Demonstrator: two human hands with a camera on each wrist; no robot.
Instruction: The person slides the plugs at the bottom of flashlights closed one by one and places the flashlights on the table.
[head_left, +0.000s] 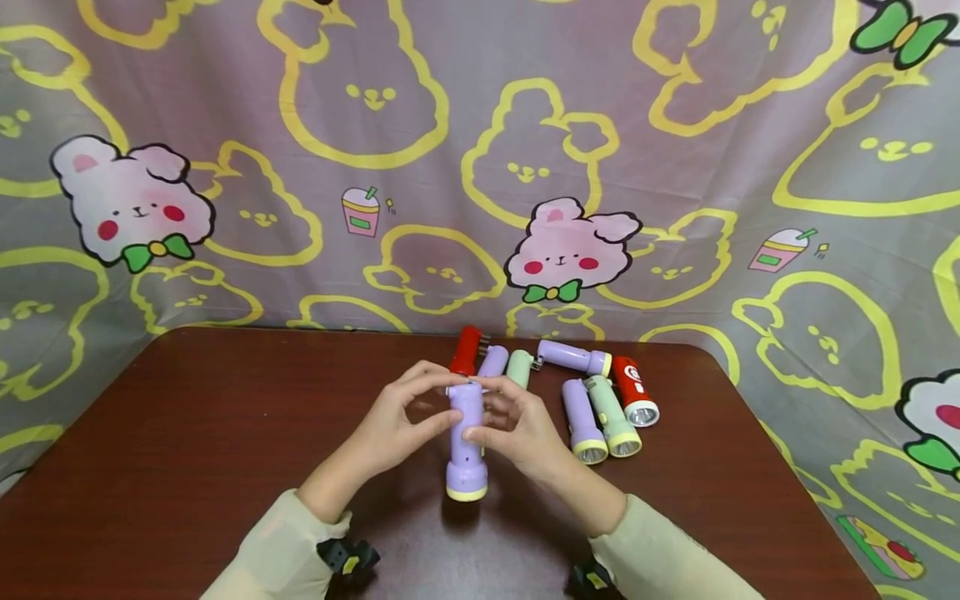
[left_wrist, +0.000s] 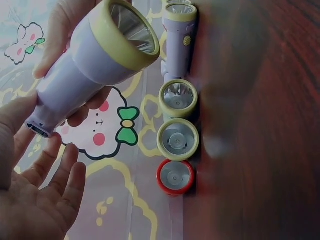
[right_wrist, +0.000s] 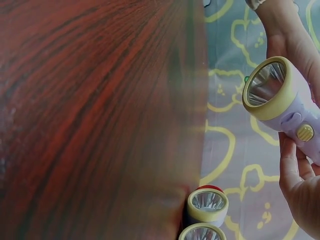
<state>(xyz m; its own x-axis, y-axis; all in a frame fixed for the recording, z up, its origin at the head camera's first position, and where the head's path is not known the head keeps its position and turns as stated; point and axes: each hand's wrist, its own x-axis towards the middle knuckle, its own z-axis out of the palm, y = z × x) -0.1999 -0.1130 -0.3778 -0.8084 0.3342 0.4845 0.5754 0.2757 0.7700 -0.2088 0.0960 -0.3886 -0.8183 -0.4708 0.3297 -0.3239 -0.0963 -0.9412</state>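
A purple flashlight with a pale yellow lens rim is held between both hands, tail end up and lens end toward the person, over the table. The left hand has its thumb on the flashlight's side and its index finger at the tail. From the other side, the right hand pinches the body with its thumb and fingers. A dark slot shows at the tail of the flashlight in the left wrist view. In the right wrist view, a yellow ribbed switch faces the camera.
Behind the hands lie a red flashlight, a purple one and a green one. To the right are two purple flashlights, one crosswise, plus a green one and a red one. A patterned curtain hangs behind.
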